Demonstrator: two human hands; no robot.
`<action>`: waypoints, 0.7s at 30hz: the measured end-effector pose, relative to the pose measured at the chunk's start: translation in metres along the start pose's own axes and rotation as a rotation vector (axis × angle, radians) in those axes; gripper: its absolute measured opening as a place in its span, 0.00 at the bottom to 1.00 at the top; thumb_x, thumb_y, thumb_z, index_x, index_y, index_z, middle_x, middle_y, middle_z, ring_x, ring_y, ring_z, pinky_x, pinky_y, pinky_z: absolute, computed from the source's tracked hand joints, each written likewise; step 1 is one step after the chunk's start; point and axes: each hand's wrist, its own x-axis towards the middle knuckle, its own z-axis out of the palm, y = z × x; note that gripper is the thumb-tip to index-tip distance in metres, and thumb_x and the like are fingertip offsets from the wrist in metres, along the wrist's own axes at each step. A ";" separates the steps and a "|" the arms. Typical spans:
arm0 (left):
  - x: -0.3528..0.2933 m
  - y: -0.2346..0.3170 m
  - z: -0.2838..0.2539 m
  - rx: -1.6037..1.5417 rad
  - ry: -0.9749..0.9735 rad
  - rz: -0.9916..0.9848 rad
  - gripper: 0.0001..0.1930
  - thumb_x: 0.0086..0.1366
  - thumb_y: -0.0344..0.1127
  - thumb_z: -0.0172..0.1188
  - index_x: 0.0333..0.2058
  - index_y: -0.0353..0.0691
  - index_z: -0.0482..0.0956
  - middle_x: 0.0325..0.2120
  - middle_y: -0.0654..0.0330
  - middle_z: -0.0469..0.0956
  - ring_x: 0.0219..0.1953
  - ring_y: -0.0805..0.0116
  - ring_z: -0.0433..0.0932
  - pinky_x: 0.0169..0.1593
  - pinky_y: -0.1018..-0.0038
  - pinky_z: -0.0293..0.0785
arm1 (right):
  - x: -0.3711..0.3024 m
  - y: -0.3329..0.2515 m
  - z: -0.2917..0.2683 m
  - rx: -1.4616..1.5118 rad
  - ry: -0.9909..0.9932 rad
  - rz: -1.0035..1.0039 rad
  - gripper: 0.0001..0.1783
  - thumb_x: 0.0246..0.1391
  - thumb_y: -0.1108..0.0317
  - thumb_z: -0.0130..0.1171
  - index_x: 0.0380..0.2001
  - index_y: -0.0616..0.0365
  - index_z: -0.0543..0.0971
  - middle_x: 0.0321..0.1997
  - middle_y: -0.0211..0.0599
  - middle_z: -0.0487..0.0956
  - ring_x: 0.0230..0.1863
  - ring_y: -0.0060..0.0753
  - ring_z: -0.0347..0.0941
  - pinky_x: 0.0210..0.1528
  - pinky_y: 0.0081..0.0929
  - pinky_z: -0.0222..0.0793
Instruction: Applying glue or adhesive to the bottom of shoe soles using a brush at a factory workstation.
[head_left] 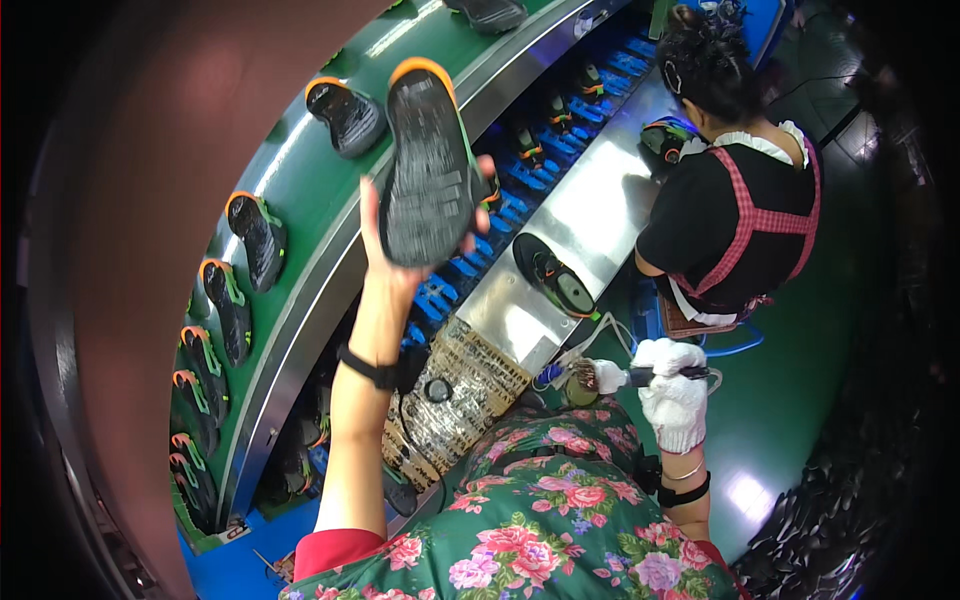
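In my bare left hand point(375, 235) is a black shoe point(428, 165), its underside turned up; an orange rim and a green side edge it. The fingers and thumb wrap its sides, above the conveyor's metal edge. My right hand point(670, 390), in a white glove, is closed round the dark handle of a brush point(640, 377). The brush's bristle end points left over a small yellowish pot point(582, 388) by my apron. Another shoe point(556, 276) rests on the metal bench between my hands, showing its grey inner sole.
A curved green conveyor point(300, 170) on the left carries several similar shoes point(257, 240). Blue racks point(515, 200) with shoes run beside it. Patterned sheeting point(455, 400) covers the bench's near end. At the right sits a person point(745, 200) handling another shoe. Dark pieces point(830, 520) are heaped at lower right.
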 end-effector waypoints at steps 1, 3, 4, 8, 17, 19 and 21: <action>0.032 0.015 -0.007 -0.023 -0.034 0.036 0.52 0.61 0.71 0.59 0.73 0.42 0.53 0.69 0.35 0.55 0.53 0.33 0.75 0.53 0.44 0.81 | 0.002 -0.004 -0.001 -0.066 0.034 0.042 0.12 0.39 0.88 0.61 0.29 0.63 0.82 0.33 0.44 0.81 0.40 0.44 0.81 0.43 0.34 0.78; 0.084 0.047 -0.019 -0.087 0.085 0.181 0.48 0.67 0.70 0.52 0.71 0.35 0.55 0.68 0.34 0.57 0.61 0.34 0.69 0.60 0.47 0.77 | 0.011 -0.001 -0.005 -0.115 0.061 0.145 0.08 0.43 0.86 0.60 0.27 0.65 0.82 0.36 0.45 0.83 0.40 0.40 0.82 0.41 0.28 0.78; 0.104 0.061 -0.031 -0.137 0.229 0.285 0.46 0.71 0.69 0.47 0.69 0.30 0.56 0.66 0.34 0.60 0.65 0.34 0.66 0.63 0.48 0.74 | 0.014 0.002 -0.010 -0.212 0.078 0.188 0.12 0.42 0.86 0.61 0.32 0.64 0.84 0.40 0.52 0.85 0.35 0.37 0.81 0.36 0.27 0.77; 0.146 0.097 -0.078 -0.533 0.443 0.382 0.44 0.75 0.64 0.37 0.71 0.28 0.48 0.70 0.35 0.53 0.69 0.36 0.58 0.66 0.47 0.70 | 0.026 0.024 -0.012 -0.257 0.113 0.329 0.10 0.49 0.80 0.60 0.35 0.68 0.85 0.40 0.48 0.86 0.31 0.26 0.80 0.33 0.20 0.74; 0.201 0.070 -0.077 -0.298 0.534 0.284 0.42 0.74 0.54 0.48 0.71 0.25 0.45 0.69 0.29 0.54 0.70 0.37 0.59 0.66 0.52 0.71 | 0.053 0.016 -0.017 -0.173 0.112 0.470 0.11 0.49 0.82 0.60 0.37 0.67 0.85 0.43 0.49 0.86 0.42 0.35 0.83 0.46 0.27 0.78; 0.221 0.059 -0.076 0.183 0.610 0.245 0.41 0.71 0.43 0.58 0.71 0.28 0.46 0.62 0.30 0.62 0.63 0.38 0.70 0.62 0.55 0.76 | 0.056 0.017 -0.023 -0.096 0.087 0.463 0.13 0.52 0.82 0.60 0.41 0.68 0.86 0.42 0.47 0.87 0.44 0.35 0.84 0.49 0.28 0.79; 0.250 0.049 -0.075 0.794 0.686 0.373 0.42 0.67 0.35 0.64 0.72 0.33 0.50 0.50 0.40 0.74 0.46 0.47 0.83 0.49 0.62 0.83 | 0.058 0.013 -0.022 -0.105 0.099 0.474 0.13 0.52 0.82 0.60 0.41 0.68 0.86 0.42 0.47 0.87 0.44 0.35 0.84 0.49 0.27 0.79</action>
